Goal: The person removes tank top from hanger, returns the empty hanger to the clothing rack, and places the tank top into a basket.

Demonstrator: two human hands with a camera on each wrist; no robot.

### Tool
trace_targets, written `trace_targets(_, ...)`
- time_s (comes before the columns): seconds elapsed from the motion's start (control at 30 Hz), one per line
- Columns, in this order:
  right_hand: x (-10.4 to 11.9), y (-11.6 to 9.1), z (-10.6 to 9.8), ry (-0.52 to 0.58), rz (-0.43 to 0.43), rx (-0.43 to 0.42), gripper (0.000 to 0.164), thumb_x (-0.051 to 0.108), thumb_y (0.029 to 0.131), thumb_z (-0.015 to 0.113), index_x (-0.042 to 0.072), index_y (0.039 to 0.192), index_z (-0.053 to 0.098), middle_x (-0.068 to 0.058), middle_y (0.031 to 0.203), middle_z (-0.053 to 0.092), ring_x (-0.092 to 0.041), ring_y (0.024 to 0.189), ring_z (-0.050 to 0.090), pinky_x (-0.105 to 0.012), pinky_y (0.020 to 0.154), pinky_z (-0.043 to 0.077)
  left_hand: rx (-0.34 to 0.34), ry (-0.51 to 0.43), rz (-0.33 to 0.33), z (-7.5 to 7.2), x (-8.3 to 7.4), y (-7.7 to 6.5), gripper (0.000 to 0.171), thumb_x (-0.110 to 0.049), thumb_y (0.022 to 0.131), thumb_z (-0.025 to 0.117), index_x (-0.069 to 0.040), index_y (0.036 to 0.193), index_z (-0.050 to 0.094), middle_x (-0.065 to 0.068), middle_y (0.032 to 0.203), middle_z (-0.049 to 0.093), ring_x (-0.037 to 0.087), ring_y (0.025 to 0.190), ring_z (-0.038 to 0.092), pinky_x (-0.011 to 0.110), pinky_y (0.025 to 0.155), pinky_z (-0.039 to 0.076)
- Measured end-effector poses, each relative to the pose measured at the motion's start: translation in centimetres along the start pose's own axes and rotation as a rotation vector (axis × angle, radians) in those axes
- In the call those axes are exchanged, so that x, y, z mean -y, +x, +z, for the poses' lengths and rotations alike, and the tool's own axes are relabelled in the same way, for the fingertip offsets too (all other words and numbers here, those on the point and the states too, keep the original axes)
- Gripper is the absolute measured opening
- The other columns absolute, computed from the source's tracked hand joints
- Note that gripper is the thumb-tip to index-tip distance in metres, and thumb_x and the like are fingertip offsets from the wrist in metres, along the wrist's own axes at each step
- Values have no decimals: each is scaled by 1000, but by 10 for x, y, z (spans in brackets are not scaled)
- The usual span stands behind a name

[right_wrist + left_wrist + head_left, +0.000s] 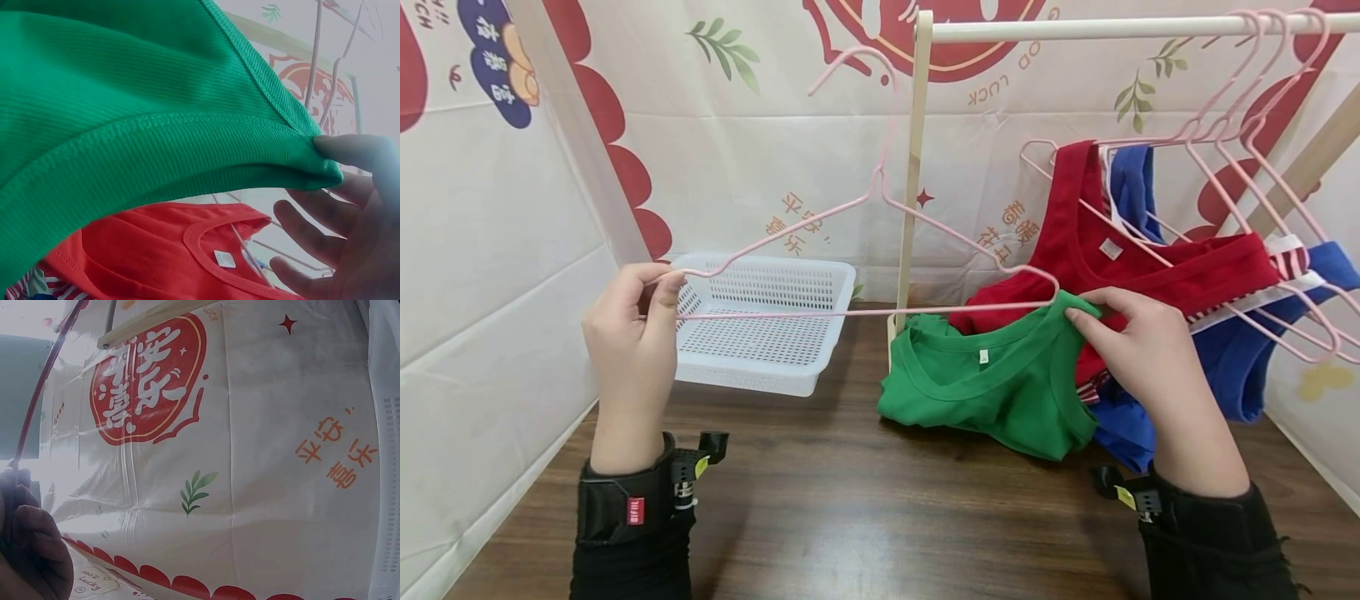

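My left hand (634, 346) grips the left end of a pink clothes hanger (797, 223), held up with its hook pointing upward. A green tank top (981, 387) hangs from the hanger's right end by one shoulder strap, its lower part resting on the table. My right hand (1138, 350) pinches that strap between thumb and fingers beside the hanger's tip. In the right wrist view the green strap (187, 150) is pinched at its edge, with the other fingers loosely bent. The left wrist view shows only part of the left hand (37, 544) around the hanger's end.
A white perforated basket (760, 375) stands at the back left on the brown wooden table (865, 500). To the right, a clothes rack (1075, 31) bears several pink hangers with a red tank top (1090, 225) and blue garments (1240, 367), close behind my right hand.
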State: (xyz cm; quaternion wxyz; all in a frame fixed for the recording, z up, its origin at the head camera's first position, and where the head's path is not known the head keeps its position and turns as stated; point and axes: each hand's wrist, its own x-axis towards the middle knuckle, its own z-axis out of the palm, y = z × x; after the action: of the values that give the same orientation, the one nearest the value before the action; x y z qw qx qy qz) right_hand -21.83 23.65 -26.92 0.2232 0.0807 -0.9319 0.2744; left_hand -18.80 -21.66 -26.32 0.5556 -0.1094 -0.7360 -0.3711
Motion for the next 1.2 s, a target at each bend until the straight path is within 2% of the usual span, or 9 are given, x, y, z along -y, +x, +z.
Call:
trace_targets(0.2, -4, 1, -3, 16, 30, 16, 42, 37, 98, 55, 5, 125, 63, -21, 110, 65, -33, 94, 55, -41, 68, 44, -45, -18, -51, -1, 0, 0, 17, -7, 91, 68, 9, 94, 66, -9, 74, 51, 1, 63, 40, 17, 60, 31)
trace_targets(0.43, 4, -4, -6, 107, 26, -106, 44, 37, 100, 51, 8, 131, 60, -17, 119, 62, -35, 107, 54, -33, 77, 41, 2, -27, 4, 1, -4, 0, 15, -3, 89, 69, 10, 96, 66, 6, 74, 57, 3, 65, 41, 17, 61, 32)
trace_targets(0.5, 9, -6, -5, 122, -4, -120, 42, 36, 100, 50, 8, 132, 60, -16, 122, 61, -35, 111, 53, -35, 81, 41, 30, -36, 48, 3, -5, 0, 14, -1, 88, 69, 10, 95, 65, 12, 72, 56, 5, 64, 40, 17, 61, 32)
trace_targets(0.67, 17, -7, 2, 151, -134, -98, 37, 27, 100, 54, 6, 130, 60, -17, 120, 60, -36, 114, 52, -56, 91, 41, 93, -65, 122, 6, -10, -2, 11, 3, 86, 70, 10, 92, 64, 14, 68, 51, 11, 63, 39, 18, 61, 30)
trace_targets(0.77, 20, -9, 6, 146, -255, -103, 32, 18, 96, 62, 6, 126, 62, -15, 115, 63, -33, 110, 55, -39, 97, 42, 126, -69, 129, 7, -14, -4, 10, 4, 85, 71, 8, 91, 65, 11, 68, 51, 11, 62, 39, 18, 60, 30)
trace_targets(0.9, 22, -12, 9, 100, -412, -152, 29, 8, 85, 75, 7, 113, 69, -7, 103, 69, -21, 95, 62, -8, 86, 36, 162, -79, 128, 7, -20, -6, 12, 8, 81, 72, 6, 91, 66, 9, 68, 53, 9, 61, 41, 17, 59, 32)
trace_targets(1.0, 22, -14, 10, 82, -493, -199, 21, 6, 81, 78, 6, 102, 72, -1, 83, 69, -11, 73, 58, -8, 73, 40, 173, -95, 129, 6, -23, -6, 12, 8, 81, 73, 5, 91, 66, 8, 68, 54, 7, 60, 43, 15, 58, 34)
trace_targets(1.13, 20, -15, 10, 121, -595, -239, 3, 6, 85, 74, 5, 85, 72, 6, 60, 53, -4, 54, 42, -13, 53, 36, 162, -136, 129, 5, -23, -6, 9, 1, 84, 73, 4, 89, 67, 7, 67, 54, 5, 58, 44, 14, 57, 36)
trace_targets(1.2, 19, -15, 10, 143, -631, -247, 11, 12, 89, 71, 5, 80, 70, 7, 57, 47, -3, 51, 36, -16, 48, 33, 156, -162, 126, 6, -22, -7, 10, -3, 85, 73, 5, 89, 68, 7, 67, 53, 5, 59, 43, 15, 57, 34)
